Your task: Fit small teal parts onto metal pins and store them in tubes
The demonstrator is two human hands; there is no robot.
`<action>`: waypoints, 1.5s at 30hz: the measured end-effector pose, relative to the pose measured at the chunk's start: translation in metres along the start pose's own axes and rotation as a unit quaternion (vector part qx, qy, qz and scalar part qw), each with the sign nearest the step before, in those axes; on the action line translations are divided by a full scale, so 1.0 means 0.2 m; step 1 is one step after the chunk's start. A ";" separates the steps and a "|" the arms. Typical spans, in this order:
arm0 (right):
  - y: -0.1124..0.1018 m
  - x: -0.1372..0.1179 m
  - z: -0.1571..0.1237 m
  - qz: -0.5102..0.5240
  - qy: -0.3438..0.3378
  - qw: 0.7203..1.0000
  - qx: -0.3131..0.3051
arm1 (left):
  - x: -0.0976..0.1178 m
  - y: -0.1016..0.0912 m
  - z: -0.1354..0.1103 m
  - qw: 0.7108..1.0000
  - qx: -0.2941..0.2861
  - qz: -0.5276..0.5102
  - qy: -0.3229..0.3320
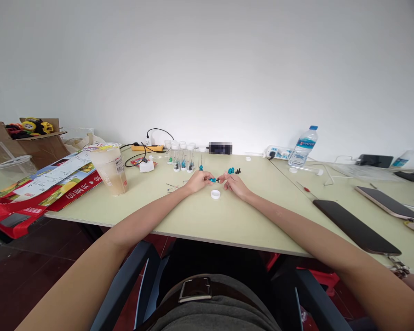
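Observation:
My left hand [197, 181] is closed in a pinch on a small teal-blue part [212, 180] with a dark end that points right. My right hand [236, 185] has its fingers curled right beside that dark end; whether something small is between its fingertips I cannot make out. Just below the hands on the table lies a white round cap [215, 194]. Beyond my right hand are more teal-blue parts [231, 170] and a few black pieces [238, 171]. Thin rods [172, 187] lie left of my left hand.
Several clear tubes [182, 156] with white caps stand behind my hands. A drink cup [108, 170] and red printed bag [72, 186] are at left. A water bottle [303, 146], power strip [278, 152] and black phone [355, 226] are at right. A cardboard box [37, 147] sits far left.

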State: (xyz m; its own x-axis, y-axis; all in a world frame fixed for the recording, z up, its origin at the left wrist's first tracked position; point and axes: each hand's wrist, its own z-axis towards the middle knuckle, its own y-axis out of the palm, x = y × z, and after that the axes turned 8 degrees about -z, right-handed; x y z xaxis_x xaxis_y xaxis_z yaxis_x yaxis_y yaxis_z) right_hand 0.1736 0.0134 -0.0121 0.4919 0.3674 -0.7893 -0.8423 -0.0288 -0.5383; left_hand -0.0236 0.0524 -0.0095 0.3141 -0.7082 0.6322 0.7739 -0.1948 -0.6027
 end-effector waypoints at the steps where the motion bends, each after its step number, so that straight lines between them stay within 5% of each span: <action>1: 0.00 0.00 0.00 0.000 0.001 1.000 0.001 | 0.00 0.00 0.00 1.000 0.000 0.000 0.000; 24: 0.00 0.01 0.01 -0.009 0.000 1.000 0.003 | -0.01 0.00 0.00 1.000 0.005 -0.005 -0.003; 34: 0.00 0.02 0.01 -0.114 -0.129 0.985 0.004 | 0.03 0.00 -0.01 1.000 -0.007 -0.015 0.015; 45: 0.00 0.01 0.01 -0.175 -0.109 0.978 0.004 | 0.04 0.00 -0.02 0.999 -0.006 -0.018 0.026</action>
State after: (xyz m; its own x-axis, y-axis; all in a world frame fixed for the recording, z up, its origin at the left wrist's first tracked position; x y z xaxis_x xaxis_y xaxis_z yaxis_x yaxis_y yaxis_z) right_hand 0.1736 0.0149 -0.0128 0.6928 0.5430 -0.4745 -0.6327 0.1421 -0.7612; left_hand -0.0230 0.0447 -0.0061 0.2565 -0.7347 0.6281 0.7773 -0.2294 -0.5858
